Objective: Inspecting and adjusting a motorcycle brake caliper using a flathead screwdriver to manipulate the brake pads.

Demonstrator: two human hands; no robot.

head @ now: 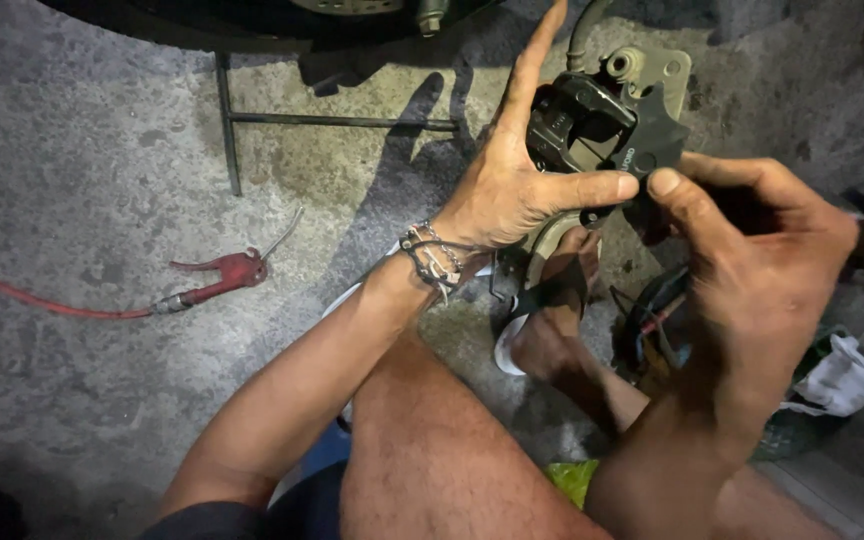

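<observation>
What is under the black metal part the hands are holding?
Under the black metal part, between left hand and right hand, a sandalled foot rests on the concrete floor. The hands hide the part's underside.

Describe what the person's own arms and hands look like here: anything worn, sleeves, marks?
Both forearms are bare, with no gloves and no sleeves in view. The left hand has a metal chain bracelet with small links at the wrist. The right hand wears nothing visible. Fingers look smudged with dark grime.
</observation>
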